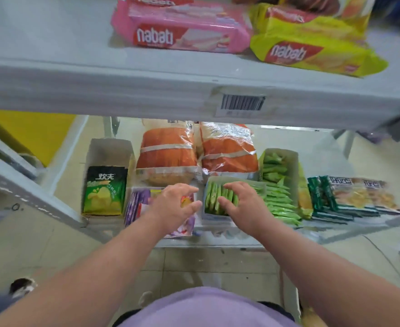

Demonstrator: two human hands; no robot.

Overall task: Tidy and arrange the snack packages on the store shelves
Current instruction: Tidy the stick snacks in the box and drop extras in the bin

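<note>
While both arms reach under the upper shelf, the scene reads so:
Left hand (175,204): fingers spread and loosely curled above the box of purple packets (137,206); whether it touches or holds a packet I cannot tell.
Right hand (239,201): fingers bent down onto the upright green packets (214,199) in their open carton (212,217), thumb at the near side, pressing the row.
Lower shelf (217,239): a green chip bag (104,194) in a box at left, two orange bread bags (196,149) behind, more green packets (279,201) to the right.
Upper shelf (99,86): a pink wafer pack (182,31) beside a yellow wafer pack (312,50).
</note>
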